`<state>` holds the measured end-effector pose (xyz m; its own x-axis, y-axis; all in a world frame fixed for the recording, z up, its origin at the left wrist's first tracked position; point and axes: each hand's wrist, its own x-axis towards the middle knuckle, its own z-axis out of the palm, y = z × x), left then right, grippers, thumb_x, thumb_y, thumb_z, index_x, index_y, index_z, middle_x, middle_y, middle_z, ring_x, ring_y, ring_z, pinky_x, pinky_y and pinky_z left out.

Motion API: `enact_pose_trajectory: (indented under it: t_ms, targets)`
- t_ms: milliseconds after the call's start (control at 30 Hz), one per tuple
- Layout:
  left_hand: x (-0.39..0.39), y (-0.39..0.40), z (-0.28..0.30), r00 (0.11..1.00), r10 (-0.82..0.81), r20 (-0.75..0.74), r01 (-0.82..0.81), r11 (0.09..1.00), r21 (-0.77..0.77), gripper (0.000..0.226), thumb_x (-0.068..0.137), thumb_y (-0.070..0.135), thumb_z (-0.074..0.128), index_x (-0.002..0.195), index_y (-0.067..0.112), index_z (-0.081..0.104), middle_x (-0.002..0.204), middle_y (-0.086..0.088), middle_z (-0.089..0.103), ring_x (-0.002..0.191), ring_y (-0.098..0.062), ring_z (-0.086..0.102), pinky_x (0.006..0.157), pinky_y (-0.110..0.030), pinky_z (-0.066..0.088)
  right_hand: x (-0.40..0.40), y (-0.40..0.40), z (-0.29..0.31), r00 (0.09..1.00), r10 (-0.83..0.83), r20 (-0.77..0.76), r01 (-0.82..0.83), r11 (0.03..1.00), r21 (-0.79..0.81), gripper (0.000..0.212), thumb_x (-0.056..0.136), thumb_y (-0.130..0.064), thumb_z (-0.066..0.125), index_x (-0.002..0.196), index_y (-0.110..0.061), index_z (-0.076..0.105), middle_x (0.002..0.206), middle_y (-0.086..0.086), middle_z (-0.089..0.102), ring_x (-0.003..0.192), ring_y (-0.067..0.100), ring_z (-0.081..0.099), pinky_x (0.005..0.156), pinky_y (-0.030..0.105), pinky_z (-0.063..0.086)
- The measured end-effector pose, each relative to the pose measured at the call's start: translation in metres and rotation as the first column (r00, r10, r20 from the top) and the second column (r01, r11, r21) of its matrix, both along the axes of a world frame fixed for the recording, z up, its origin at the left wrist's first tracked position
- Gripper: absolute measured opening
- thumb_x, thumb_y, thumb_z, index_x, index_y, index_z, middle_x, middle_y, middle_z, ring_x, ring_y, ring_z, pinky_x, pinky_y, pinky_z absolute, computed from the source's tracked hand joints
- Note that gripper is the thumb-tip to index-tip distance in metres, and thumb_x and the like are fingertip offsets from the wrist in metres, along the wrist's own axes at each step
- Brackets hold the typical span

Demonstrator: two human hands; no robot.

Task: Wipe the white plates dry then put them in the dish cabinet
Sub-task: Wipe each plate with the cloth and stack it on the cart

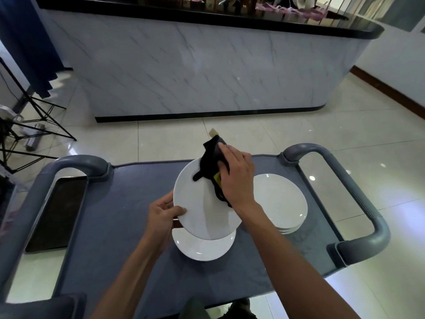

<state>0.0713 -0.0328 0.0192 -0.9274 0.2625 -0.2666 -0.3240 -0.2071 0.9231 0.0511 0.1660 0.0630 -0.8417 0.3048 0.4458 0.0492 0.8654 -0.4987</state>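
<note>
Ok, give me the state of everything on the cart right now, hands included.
Left hand: grips the held plate's left rim.
Right hand: presses the black cloth onto the plate.
Held plate: lifted, tilted, being wiped.
Black cloth: bunched, draped over the plate's far edge.
Single plate: flat on the cart, under the held one.
Plate stack: resting on the right, untouched.
Cart: holding both.
</note>
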Motion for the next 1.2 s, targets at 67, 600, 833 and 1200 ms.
enact_pose_trajectory:
  t_ms: [67,600,833,1200]
  targets:
    - [0.0,-0.002,0.0,1.0,0.014,-0.005,-0.014,1.0,0.014,0.056,0.081,-0.015,0.055,0.108,0.029,0.077,0.098,-0.011,0.076,0.076,-0.025,0.071,0.058,-0.038,0.057,0.001,0.009,0.001,1.0,-0.01,0.026,0.011,0.998,-0.067,0.047,0.096,-0.013,0.059,0.142,-0.022,0.055,0.138,-0.003,0.06,0.12,0.027,0.047,0.099,0.041,0.039]
    - [-0.009,-0.016,0.0,0.987,-0.052,-0.15,0.044,0.997,-0.061,0.05,0.073,-0.002,0.067,0.105,0.035,0.078,0.094,-0.006,0.078,0.08,-0.02,0.073,0.059,-0.036,0.058,0.02,0.039,0.007,0.954,0.186,0.234,-0.054,0.876,-0.479,0.047,0.078,-0.011,0.077,0.111,-0.041,0.063,0.098,-0.026,0.068,0.094,-0.012,0.06,0.071,0.001,0.044]
    - [-0.014,-0.013,-0.009,0.986,-0.001,-0.164,-0.019,0.992,-0.121,0.049,0.082,-0.019,0.06,0.099,0.023,0.077,0.089,-0.004,0.078,0.079,-0.02,0.073,0.063,-0.033,0.058,0.034,0.024,0.004,0.973,0.126,0.194,0.007,0.824,-0.566,0.035,0.072,-0.019,0.068,0.091,-0.047,0.059,0.091,-0.024,0.067,0.086,-0.005,0.063,0.062,0.008,0.046]
    - [-0.017,-0.012,-0.023,0.993,0.064,-0.101,-0.071,0.995,-0.068,0.035,0.088,-0.004,0.063,0.092,0.026,0.081,0.097,-0.007,0.077,0.09,-0.019,0.073,0.078,-0.033,0.058,0.046,0.014,0.003,0.985,0.155,-0.075,-0.17,0.943,-0.286,0.053,0.061,0.009,0.069,0.109,-0.012,0.06,0.099,-0.011,0.054,0.095,0.025,0.055,0.077,0.036,0.048]
